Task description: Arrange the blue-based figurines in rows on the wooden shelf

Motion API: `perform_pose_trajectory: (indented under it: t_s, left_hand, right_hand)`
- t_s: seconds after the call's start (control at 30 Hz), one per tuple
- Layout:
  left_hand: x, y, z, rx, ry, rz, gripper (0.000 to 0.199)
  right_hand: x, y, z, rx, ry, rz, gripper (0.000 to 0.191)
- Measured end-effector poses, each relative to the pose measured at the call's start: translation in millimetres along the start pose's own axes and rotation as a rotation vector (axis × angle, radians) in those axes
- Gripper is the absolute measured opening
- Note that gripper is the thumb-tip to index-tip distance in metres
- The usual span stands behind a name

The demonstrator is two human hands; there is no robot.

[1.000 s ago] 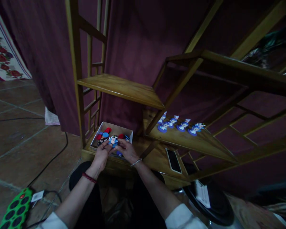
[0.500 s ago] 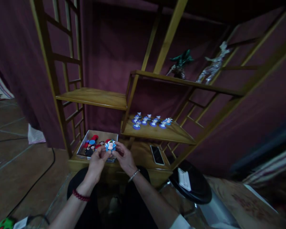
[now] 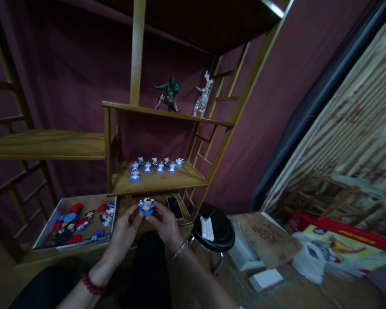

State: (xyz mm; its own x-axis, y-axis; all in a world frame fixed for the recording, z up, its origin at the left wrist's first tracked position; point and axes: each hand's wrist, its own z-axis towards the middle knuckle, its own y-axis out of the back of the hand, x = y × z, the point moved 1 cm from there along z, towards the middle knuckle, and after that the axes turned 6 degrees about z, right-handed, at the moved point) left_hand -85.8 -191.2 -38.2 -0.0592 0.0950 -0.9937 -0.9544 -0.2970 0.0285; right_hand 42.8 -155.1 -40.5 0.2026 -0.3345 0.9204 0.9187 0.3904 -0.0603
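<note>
A small figurine (image 3: pixel 146 206) with a blue base and pinkish middle is held between both hands, upright, in front of the shelf unit. My left hand (image 3: pixel 128 223) has its fingers closed on its left side, and my right hand (image 3: pixel 163 223) pinches its right side. Beyond them, several purple-based figurines (image 3: pixel 148 168) stand in rows on the middle shelf (image 3: pixel 164 180), with one blue-based figurine (image 3: pixel 179 162) at the back right. A shallow box (image 3: pixel 59 211) left of my hands holds red, black, blue and purple figurines lying loosely.
A phone (image 3: pixel 174 207) lies on the lowest board. Above stand a green figure (image 3: pixel 170 92) and a clear deer (image 3: pixel 203 96). A black round stool (image 3: pixel 218 231) carries a white packet (image 3: pixel 207 228). White boxes (image 3: pixel 265 280) and a plastic bag (image 3: pixel 310 259) are on the floor at right.
The view has swung right, so the shelves and box appear farther left. The held figurine and both hands have moved right relative to the box, clear of it.
</note>
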Motion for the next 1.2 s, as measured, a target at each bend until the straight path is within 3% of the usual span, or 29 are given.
perform_pose_trajectory:
  t_s: [0.2,0.4,0.8,1.2]
  left_hand:
    - [2,-56.6,19,0.077,-0.065,0.101,0.030]
    - [-6,-95.7,39,0.152,-0.102,0.070,0.024]
    - [-29,-132.1,70,0.139,-0.109,0.343,0.029]
    - [-37,-175.7,109,0.171,-0.100,0.024,0.040]
  right_hand:
    - [11,52,2,-0.081,-0.007,-0.037,0.038]
    - [7,92,13,-0.121,0.010,-0.089,0.039]
    - [0,144,54,-0.168,0.066,-0.258,0.036]
    - [1,188,106,-0.158,0.051,-0.329,0.037]
